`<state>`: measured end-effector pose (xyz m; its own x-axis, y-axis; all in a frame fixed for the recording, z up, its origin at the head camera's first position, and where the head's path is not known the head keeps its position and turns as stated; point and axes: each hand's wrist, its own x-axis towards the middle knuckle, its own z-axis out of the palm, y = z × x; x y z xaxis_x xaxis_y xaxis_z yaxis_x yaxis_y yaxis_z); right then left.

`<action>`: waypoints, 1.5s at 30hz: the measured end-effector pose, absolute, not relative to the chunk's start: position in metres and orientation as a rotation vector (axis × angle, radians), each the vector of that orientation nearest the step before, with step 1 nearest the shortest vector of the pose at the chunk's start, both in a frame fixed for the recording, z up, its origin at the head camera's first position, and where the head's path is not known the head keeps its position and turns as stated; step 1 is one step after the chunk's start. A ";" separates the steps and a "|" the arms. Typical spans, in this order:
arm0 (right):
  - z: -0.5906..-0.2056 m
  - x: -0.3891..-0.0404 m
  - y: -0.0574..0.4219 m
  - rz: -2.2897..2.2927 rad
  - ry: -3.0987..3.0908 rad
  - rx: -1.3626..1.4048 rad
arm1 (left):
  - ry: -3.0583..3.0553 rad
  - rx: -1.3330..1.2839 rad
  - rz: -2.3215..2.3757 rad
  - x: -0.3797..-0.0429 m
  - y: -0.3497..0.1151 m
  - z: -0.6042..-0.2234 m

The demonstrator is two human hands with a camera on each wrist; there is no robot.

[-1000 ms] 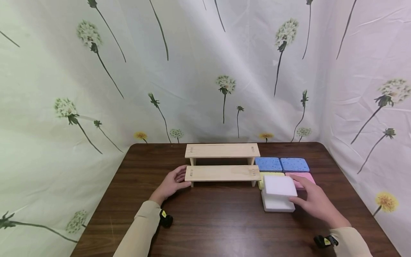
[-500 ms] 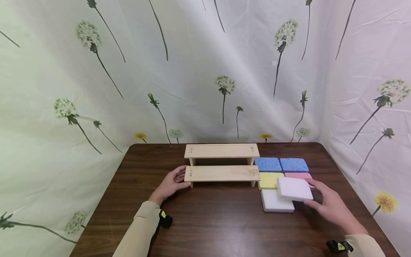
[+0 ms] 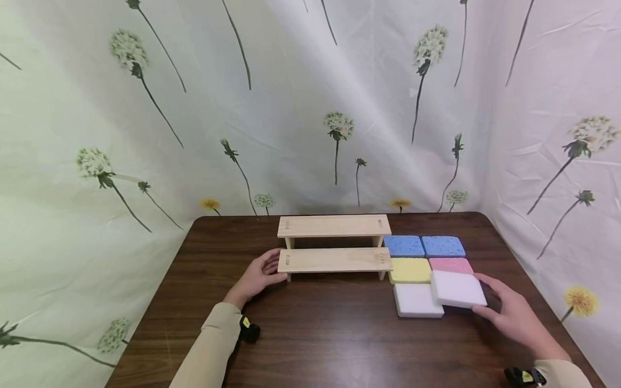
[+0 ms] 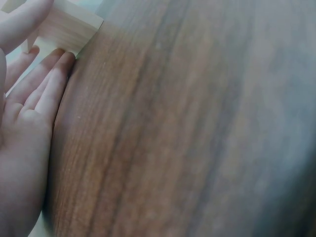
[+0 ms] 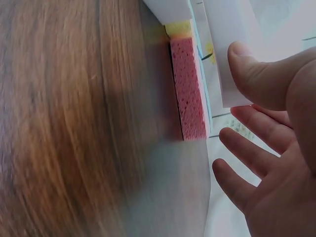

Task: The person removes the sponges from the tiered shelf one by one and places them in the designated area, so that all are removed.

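A white sponge (image 3: 458,289) is pinched by my right hand (image 3: 515,318) at its right edge, thumb in front and fingers behind. In the right wrist view this sponge (image 5: 232,59) is raised off the table, and the pink sponge (image 5: 188,91) lies below it. A second white sponge (image 3: 418,300) lies flat to its left, partly overlapped in the head view. My left hand (image 3: 256,276) rests at the left end of the front wooden step (image 3: 335,260). In the left wrist view its fairly straight fingers (image 4: 49,94) reach to the wooden end piece (image 4: 74,27).
Behind the white sponges lie a yellow sponge (image 3: 409,270), a pink one (image 3: 450,265) and two blue ones (image 3: 404,246), in neat rows right of the steps. The higher rear step (image 3: 333,226) stands near the table's (image 3: 315,334) back edge, before a flowered curtain (image 3: 291,108).
My right hand has moved the held white sponge rightward, from above the other white sponge to beside it in front of the pink one. My left hand has stayed at the step.
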<state>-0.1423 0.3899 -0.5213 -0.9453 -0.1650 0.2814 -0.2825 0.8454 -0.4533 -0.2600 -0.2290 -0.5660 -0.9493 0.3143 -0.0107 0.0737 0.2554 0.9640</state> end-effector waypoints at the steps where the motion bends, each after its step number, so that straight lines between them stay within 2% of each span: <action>1: -0.521 -0.142 0.391 0.741 -2.802 0.334 | 2.318 0.364 1.771 -0.260 -0.229 -0.566; 19: -0.530 -0.136 0.415 0.773 -2.902 0.240 | 2.326 0.356 1.758 -0.261 -0.230 -0.564; 45: -0.537 -0.145 0.411 0.711 -3.077 0.291 | 2.334 0.359 1.747 -0.260 -0.229 -0.565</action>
<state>-0.1449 0.4113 -0.5372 -0.9827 -0.1846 0.0116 -0.1710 0.8827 -0.4378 -0.2601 -0.2292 -0.5653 -0.9497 0.3126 -0.0174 0.0714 0.2706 0.9600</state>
